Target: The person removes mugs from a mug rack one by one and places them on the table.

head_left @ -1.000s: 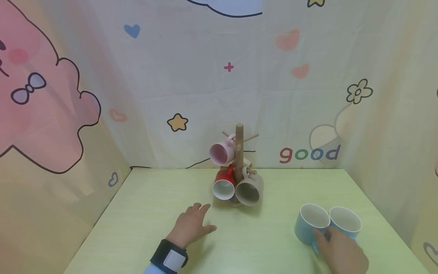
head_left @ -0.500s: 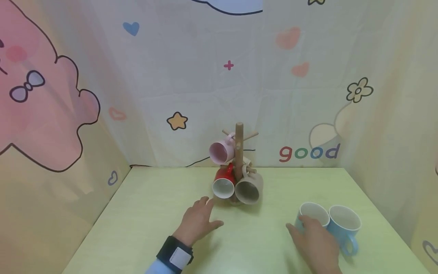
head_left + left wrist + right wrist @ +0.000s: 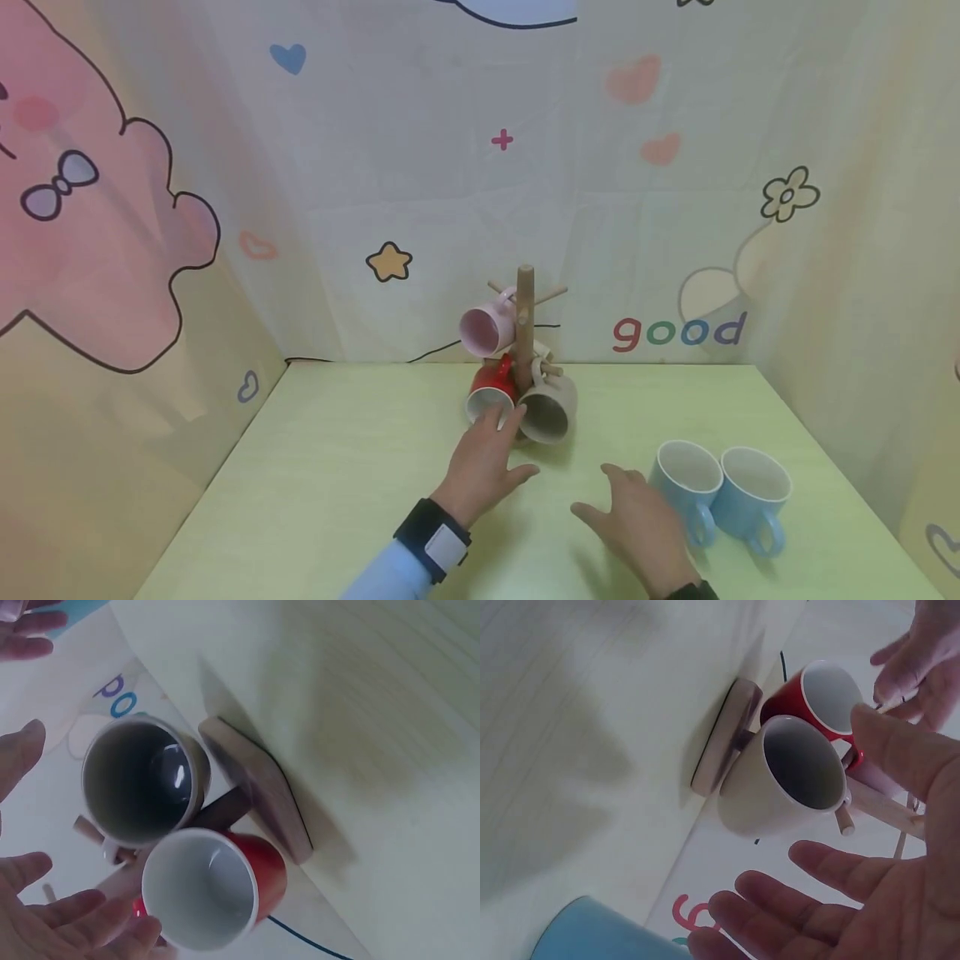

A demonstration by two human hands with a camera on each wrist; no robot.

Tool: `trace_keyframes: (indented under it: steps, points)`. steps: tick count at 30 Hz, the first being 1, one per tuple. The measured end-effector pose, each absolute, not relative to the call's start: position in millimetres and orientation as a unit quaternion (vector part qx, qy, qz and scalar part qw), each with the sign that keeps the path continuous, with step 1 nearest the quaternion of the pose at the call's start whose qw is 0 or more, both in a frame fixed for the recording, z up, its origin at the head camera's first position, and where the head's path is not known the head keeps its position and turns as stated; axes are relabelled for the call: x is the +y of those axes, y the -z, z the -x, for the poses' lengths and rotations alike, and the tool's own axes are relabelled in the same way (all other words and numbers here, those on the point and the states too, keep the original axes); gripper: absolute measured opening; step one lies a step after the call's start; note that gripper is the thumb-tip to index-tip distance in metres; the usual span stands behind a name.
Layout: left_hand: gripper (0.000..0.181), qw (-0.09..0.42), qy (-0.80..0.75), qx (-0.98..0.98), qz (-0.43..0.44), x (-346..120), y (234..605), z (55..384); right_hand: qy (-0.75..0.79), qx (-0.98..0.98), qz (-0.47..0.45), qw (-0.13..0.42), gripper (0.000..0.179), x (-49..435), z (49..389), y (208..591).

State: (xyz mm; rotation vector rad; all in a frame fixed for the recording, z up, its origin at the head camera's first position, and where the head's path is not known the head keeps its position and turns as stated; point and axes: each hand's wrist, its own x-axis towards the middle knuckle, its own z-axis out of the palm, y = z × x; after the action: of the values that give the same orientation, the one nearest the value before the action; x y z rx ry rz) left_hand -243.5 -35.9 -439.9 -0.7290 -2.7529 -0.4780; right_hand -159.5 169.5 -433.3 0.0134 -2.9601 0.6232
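A wooden mug tree point(image 3: 525, 333) stands at the back of the table with a pink mug point(image 3: 483, 332), a red mug point(image 3: 491, 390) and a beige mug point(image 3: 551, 408) hanging from its pegs. My left hand point(image 3: 480, 462) reaches in front of the red mug, fingers spread and holding nothing; whether it touches the mug cannot be told. In the head view my right hand point(image 3: 637, 521) is held above the table, fingers apart, left of a light blue mug point(image 3: 684, 483). A second light blue mug point(image 3: 752, 492) stands upright close beside the first, both handles toward me.
The pale green table point(image 3: 337, 450) backs onto a printed cloth point(image 3: 420, 150). Another pale mug point(image 3: 542, 350) is mostly hidden behind the tree's post. The tree's flat base point(image 3: 259, 787) shows in the left wrist view.
My right hand has let go of the blue mugs' handle area and moved left. My left hand has moved right and forward to the hanging mugs. The mugs stay in place.
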Motion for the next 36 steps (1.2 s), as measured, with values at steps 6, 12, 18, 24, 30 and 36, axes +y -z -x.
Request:
trace_keyframes:
  steps: [6,12,18,24,30,36]
  points:
    - [0.087,0.162,0.118,-0.943,0.265,-16.5,444.1,255.1,-0.203,-0.978,-0.009,0.048,0.084,164.0,174.7,436.7]
    - [0.089,0.174,0.079,-0.945,0.265,-3.3,449.9,266.2,-0.202,-0.978,-0.009,0.05,0.085,165.1,196.3,433.7]
    - [0.088,0.199,0.044,-0.943,0.262,4.3,454.9,274.9,-0.204,-0.978,-0.002,0.034,0.087,165.6,211.6,427.9]
    - [0.089,0.217,0.033,-0.938,0.269,9.2,460.5,282.5,-0.199,-0.98,0.0,0.033,0.081,167.4,212.7,427.5]
    - [0.09,0.227,0.044,-0.93,0.285,14.7,469.1,287.7,-0.185,-0.982,0.0,0.039,0.07,169.2,210.2,428.2]
    - [0.095,0.228,0.043,-0.931,0.283,22.9,473.8,291.2,-0.182,-0.982,0.0,0.05,0.071,171.5,210.3,428.2]
